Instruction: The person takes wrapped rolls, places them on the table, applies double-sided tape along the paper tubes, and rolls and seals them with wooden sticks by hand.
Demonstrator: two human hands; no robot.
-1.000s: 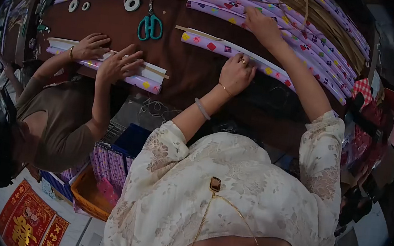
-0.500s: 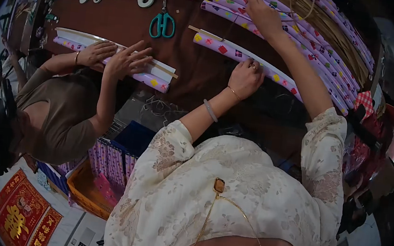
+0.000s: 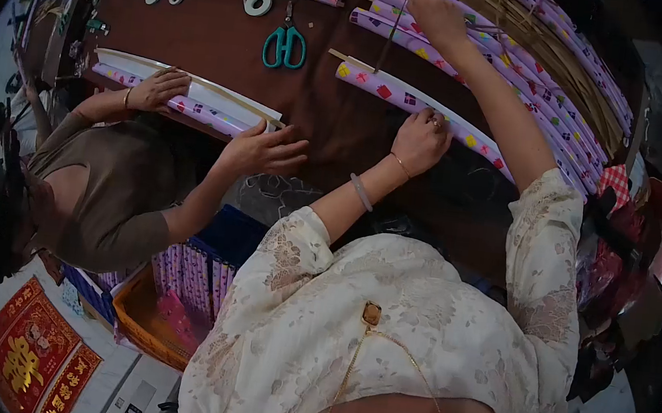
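Note:
My left hand (image 3: 422, 142) is closed on the near edge of a purple patterned wrapping-paper roll (image 3: 395, 95), its fingers curled against the paper. A pale wooden stick (image 3: 350, 59) and a white strip of the paper's inner side run along the roll's far edge. Higher up, my right hand (image 3: 438, 18) pinches the top of a thin dark strip (image 3: 391, 39). That strip hangs slantwise, its lower end by the left part of the roll; whether it touches the stick I cannot tell. Finished-looking purple rolls (image 3: 513, 88) lie just beyond my right forearm.
Teal-handled scissors (image 3: 285, 47) and white tape rolls (image 3: 257, 4) lie on the brown tabletop (image 3: 204, 28). On the left, a co-worker's hands (image 3: 260, 151) work at another purple roll (image 3: 203, 115). Below stands an orange crate (image 3: 135, 307) beside upright purple rolls.
The dark strip now shows beneath my right hand, which has moved slightly left and up. My left hand stays on the roll. The co-worker's right hand has slid to their roll's right end.

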